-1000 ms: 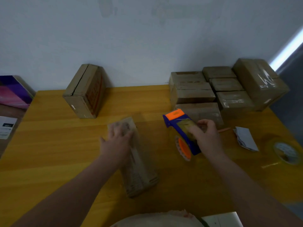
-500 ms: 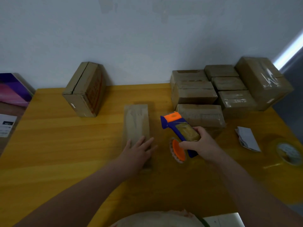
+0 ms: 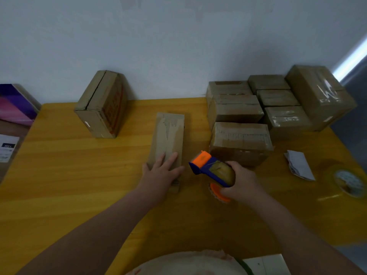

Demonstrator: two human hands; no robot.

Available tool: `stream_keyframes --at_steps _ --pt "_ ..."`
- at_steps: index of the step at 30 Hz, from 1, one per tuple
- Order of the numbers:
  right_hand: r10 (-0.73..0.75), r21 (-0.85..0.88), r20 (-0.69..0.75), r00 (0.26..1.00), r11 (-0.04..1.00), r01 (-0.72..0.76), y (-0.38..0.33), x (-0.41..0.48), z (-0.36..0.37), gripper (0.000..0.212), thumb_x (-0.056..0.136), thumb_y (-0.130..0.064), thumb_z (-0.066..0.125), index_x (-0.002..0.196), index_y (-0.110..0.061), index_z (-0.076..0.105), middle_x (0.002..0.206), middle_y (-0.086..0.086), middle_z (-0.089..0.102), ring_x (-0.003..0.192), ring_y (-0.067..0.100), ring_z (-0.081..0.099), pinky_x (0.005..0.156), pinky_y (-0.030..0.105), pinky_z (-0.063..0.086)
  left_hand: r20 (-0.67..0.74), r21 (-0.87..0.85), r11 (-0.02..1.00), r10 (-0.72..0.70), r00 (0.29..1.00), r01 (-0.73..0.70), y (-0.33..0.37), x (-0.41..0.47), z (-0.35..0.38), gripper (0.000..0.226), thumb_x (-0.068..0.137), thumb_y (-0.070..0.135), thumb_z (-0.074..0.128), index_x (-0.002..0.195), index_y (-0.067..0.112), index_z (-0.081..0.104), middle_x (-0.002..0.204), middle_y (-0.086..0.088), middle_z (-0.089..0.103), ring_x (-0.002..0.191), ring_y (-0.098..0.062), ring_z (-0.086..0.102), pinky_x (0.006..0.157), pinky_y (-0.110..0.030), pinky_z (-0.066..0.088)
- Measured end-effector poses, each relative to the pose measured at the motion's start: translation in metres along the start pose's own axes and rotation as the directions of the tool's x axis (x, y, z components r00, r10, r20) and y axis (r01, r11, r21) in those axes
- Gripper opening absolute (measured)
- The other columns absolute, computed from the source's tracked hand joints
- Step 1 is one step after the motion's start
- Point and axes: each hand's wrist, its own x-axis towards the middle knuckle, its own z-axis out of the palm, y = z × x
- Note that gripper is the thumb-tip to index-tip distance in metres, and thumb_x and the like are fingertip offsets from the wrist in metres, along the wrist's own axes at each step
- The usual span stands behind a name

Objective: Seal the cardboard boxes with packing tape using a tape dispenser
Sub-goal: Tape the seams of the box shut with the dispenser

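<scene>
Where the yellow table (image 3: 59, 175) ends on the left, a purple and pink box (image 3: 15, 104) and a white printed sheet (image 3: 8, 147) lie beyond its edge. On the table near the wall, one cardboard box (image 3: 101, 104) stands on its end, with red print on the side that faces right. To the right of it, in the middle, a long narrow box (image 3: 168, 132) lies flat, its length pointing away from the person. Its top looks torn or partly taped; I cannot tell which. The left hand (image 3: 160, 175) rests flat on the near end of this box, the fingers straight and a little spread. Just beside it, the right hand (image 3: 242, 181) grips a blue and orange tape dispenser (image 3: 210, 171), fingers curled round its body, the orange head turned toward the narrow box but apart from it. Behind the dispenser, a group of taped boxes (image 3: 240, 139) sits close to the wall. Further right lie a folded white paper (image 3: 299, 165) and a roll of clear tape (image 3: 347, 181)
</scene>
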Motion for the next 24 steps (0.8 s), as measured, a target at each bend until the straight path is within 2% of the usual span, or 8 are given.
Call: stream_keyframes --at_steps 6,9,11,13,16,17,20,24 --pt "0.027 0.067 -0.030 0.999 0.997 -0.025 0.006 -0.009 -0.002 0.069 0.064 -0.019 0.083 0.120 -0.030 0.045 0.094 -0.014 0.051 0.084 0.010 0.054 0.062 0.025 0.046 0.058 -0.139 0.989 0.056 0.997 -0.048 0.000 -0.002 -0.010 0.076 0.087 0.015 0.059 0.146 0.045 0.022 0.159 0.011 -0.013 0.146 -0.024 -0.014 0.109 -0.070 0.007" --pt "-0.034 0.189 -0.037 0.999 0.981 0.041 0.003 -0.018 -0.013 0.067 0.052 -0.026 0.079 0.108 -0.041 0.046 0.095 -0.015 0.052 0.081 0.004 0.055 0.054 0.015 0.042 -0.088 -0.397 0.918 -0.037 0.995 -0.001 0.001 -0.002 -0.022 0.054 0.092 0.032 0.056 0.143 0.034 0.039 0.156 0.004 0.022 0.143 -0.021 0.019 0.113 -0.057 0.021" --pt "-0.107 0.232 -0.051 0.993 0.966 0.116 -0.008 -0.024 -0.020 0.065 0.049 -0.028 0.079 0.100 -0.047 0.045 0.098 -0.018 0.051 0.083 -0.003 0.057 0.051 0.010 0.044 -0.208 -0.631 0.773 -0.253 0.945 0.068 0.005 -0.003 -0.030 0.047 0.095 0.039 0.053 0.139 0.024 0.047 0.141 0.000 0.047 0.125 -0.019 0.045 0.102 -0.040 0.041" --pt "-0.190 0.241 -0.079 0.979 0.949 0.204 -0.019 -0.030 -0.026 0.067 0.047 -0.032 0.080 0.100 -0.049 0.043 0.100 -0.022 0.050 0.086 -0.019 0.053 0.057 0.003 0.043 -0.096 -0.860 0.493 -0.413 0.906 0.133 0.008 -0.006 -0.039 0.045 0.093 0.045 0.054 0.130 0.020 0.056 0.126 -0.002 0.058 0.108 -0.017 0.055 0.088 -0.033 0.047" --pt "-0.304 0.215 -0.105 0.947 0.923 0.320 -0.034 -0.037 -0.031 0.069 0.041 -0.053 0.071 0.105 -0.050 0.044 0.103 -0.023 0.053 0.092 -0.020 0.052 0.066 0.003 0.044 0.243 -0.969 -0.114 -0.294 0.924 0.218 0.008 -0.008 -0.053 0.034 0.087 0.046 0.062 0.096 0.014 0.065 0.091 -0.005 0.067 0.077 -0.018 0.063 0.070 -0.032 0.053" --pt "-0.334 0.199 -0.107 0.936 0.916 0.350 -0.038 -0.038 -0.032 0.070 0.041 -0.057 0.069 0.106 -0.051 0.044 0.103 -0.024 0.053 0.093 -0.019 0.052 0.067 0.004 0.044 0.285 -0.947 -0.215 -0.226 0.931 0.238 0.007 -0.010 -0.056 0.030 0.086 0.042 0.064 0.087 0.012 0.065 0.078 -0.004 0.067 0.067 -0.017 0.062 0.064 -0.029 0.054" --pt "-0.415 0.121 -0.087 0.906 0.898 0.423 -0.047 -0.040 -0.030 0.069 0.048 -0.057 0.078 0.107 -0.053 0.043 0.106 -0.028 0.053 0.096 -0.015 0.053 0.070 0.006 0.045 0.255 -0.943 -0.262 -0.165 0.953 0.207 0.002 -0.015 -0.058 0.016 0.088 0.025 0.064 0.078 0.012 0.065 0.057 0.001 0.062 0.049 -0.009 0.058 0.048 -0.022 0.051" --pt "-0.470 0.077 -0.066 0.880 0.877 0.474 -0.047 -0.039 -0.027 0.070 0.058 -0.047 0.087 0.111 -0.054 0.043 0.108 -0.033 0.052 0.100 -0.013 0.053 0.072 0.007 0.044 0.243 -0.946 -0.261 -0.169 0.955 0.194 -0.006 -0.023 -0.057 0.026 0.095 0.024 0.056 0.072 0.014 0.065 0.057 0.000 0.062 0.046 -0.009 0.056 0.051 -0.023 0.049"
